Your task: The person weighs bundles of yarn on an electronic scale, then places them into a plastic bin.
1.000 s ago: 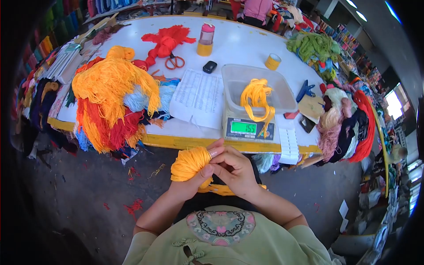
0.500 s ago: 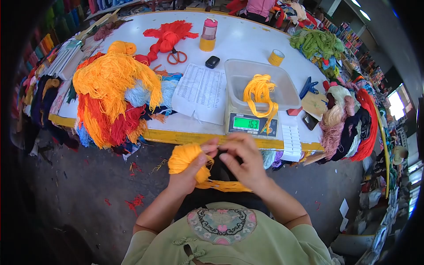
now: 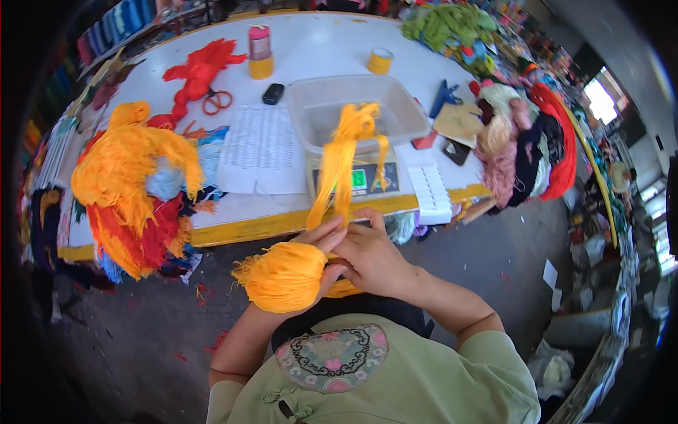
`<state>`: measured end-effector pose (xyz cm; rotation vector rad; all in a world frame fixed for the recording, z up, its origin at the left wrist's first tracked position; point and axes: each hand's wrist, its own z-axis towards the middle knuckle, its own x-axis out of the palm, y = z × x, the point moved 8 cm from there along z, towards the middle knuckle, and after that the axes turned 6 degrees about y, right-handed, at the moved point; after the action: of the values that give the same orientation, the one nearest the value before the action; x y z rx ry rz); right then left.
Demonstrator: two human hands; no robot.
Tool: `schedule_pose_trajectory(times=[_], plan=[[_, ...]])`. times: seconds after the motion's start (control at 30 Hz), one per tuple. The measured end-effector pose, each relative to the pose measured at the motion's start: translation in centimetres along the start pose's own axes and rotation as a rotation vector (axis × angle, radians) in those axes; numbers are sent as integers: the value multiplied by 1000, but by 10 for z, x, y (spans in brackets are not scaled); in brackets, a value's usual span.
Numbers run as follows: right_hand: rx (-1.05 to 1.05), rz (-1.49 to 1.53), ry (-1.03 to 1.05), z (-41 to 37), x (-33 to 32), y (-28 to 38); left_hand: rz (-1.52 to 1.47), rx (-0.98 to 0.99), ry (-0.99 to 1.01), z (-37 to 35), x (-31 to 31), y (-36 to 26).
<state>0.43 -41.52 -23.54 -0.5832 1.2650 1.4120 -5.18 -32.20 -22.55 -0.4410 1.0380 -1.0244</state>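
Note:
My left hand (image 3: 323, 236) is closed around a thick bundle of yellow-orange yarn (image 3: 277, 280), whose loose ends hang to the left. Against it, my right hand (image 3: 374, 258) has its fingers bent at the yarn strands (image 3: 340, 166) that run up to the clear plastic tub (image 3: 305, 106). Part of those fingers is hidden, but they appear to pinch the strands. Under the tub stands a digital scale (image 3: 392, 178) with a lit green display, partly covered by the strands. More yellow yarn shows below my hands, near my lap.
A heap of yellow and red yarn (image 3: 123, 177) hangs over the table's left edge. Scissors (image 3: 217, 102), a printed sheet (image 3: 258, 152), a bottle (image 3: 260, 51) and a tape roll (image 3: 380, 61) lie behind. To the right are a blue clamp (image 3: 443, 97) and more yarn (image 3: 540, 141).
My hands have come together at the yarn bundle. Strands from the tub now stretch forward to my hands, across the scale. The view has turned to the right.

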Motion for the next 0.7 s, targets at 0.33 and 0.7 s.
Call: schedule_pose_trajectory(times=[0.33,0.7], plan=[[637,-212,-301,-163,-63,-188,-338,-402,230,-17,54,39],[470,-498,-281,-187,-56,-227,-292,-465,198,-19,61,47]])
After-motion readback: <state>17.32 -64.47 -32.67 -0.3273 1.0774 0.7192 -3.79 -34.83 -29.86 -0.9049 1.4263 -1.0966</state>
